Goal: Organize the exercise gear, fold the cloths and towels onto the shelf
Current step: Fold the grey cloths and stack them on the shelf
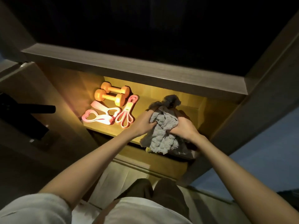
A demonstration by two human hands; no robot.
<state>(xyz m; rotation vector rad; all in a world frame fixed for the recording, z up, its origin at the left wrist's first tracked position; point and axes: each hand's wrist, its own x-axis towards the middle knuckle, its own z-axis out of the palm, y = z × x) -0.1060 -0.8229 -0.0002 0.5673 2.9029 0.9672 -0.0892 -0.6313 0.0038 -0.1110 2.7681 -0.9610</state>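
A crumpled grey knobbly cloth (161,139) hangs over the front edge of the lit wooden shelf (103,128). My left hand (144,122) grips its left side and my right hand (182,128) grips its right side. Part of the cloth bunches up behind my fingers, over something dark that I cannot make out. On the left of the shelf lie two orange dumbbells (111,96), a pink heart-shaped resistance band (98,117) and a coiled pink band (127,112).
A thick wooden board (129,68) overhangs the shelf, with a dark compartment above it. The cabinet's side walls close in at left and right. A black bar (29,109) sticks out at the left. A lower ledge (161,162) sits beneath the shelf.
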